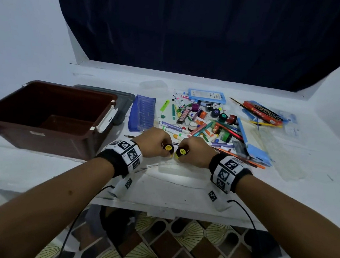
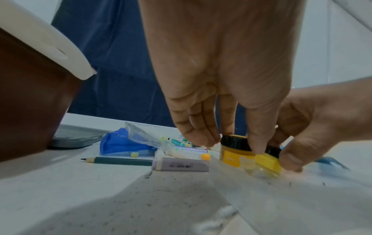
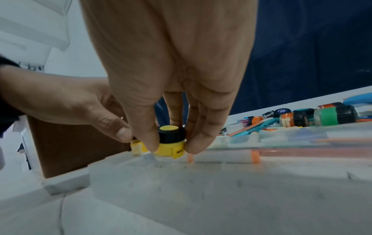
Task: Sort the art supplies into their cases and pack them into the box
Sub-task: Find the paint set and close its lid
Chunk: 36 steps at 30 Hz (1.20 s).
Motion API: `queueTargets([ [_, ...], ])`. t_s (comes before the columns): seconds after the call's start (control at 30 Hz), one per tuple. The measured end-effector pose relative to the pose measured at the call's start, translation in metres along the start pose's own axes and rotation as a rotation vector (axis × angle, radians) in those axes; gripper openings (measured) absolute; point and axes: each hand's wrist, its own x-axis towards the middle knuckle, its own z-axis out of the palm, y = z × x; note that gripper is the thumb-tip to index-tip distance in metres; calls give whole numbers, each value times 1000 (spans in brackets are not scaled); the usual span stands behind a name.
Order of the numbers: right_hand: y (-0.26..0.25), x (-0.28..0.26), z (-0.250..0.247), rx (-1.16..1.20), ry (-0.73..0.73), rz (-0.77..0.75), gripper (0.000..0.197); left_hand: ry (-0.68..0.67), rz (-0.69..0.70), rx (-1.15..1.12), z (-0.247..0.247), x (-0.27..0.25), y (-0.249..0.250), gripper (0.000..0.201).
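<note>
Jars: each hand pinches one, side by side over a clear case. Left hand (image 1: 153,141) holds a yellow jar (image 1: 168,147); right hand (image 1: 197,150) holds another (image 1: 182,151). Box (image 1: 42,115) lies left of them.

Bare forearms, black wristbands (image 1: 111,161), white marker-printed cuffs (image 1: 129,153) (square black codes), thin black cables (image 1: 250,216)

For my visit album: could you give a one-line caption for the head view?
Left hand and right hand each hold a yellow paint jar before scattered art supplies and a brown box.
</note>
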Motion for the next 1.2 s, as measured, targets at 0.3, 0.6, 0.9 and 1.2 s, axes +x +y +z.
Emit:
queueTargets([
  [0.3, -7, 5, 9, -123, 37, 34, 26, -29, -18, 131, 12, 3, 0, 22],
  [0.6, 1, -1, -12, -44, 66, 69, 32, -39, 0, 117, 3, 12, -4, 32],
  [0.9, 62, -9, -75, 63, 202, 258, 19, -4, 29, 63, -30, 65, 12, 32],
  [1.2, 118, 34, -95, -41, -18, 550, 24, -169, 46, 234, -19, 160, 38, 36],
])
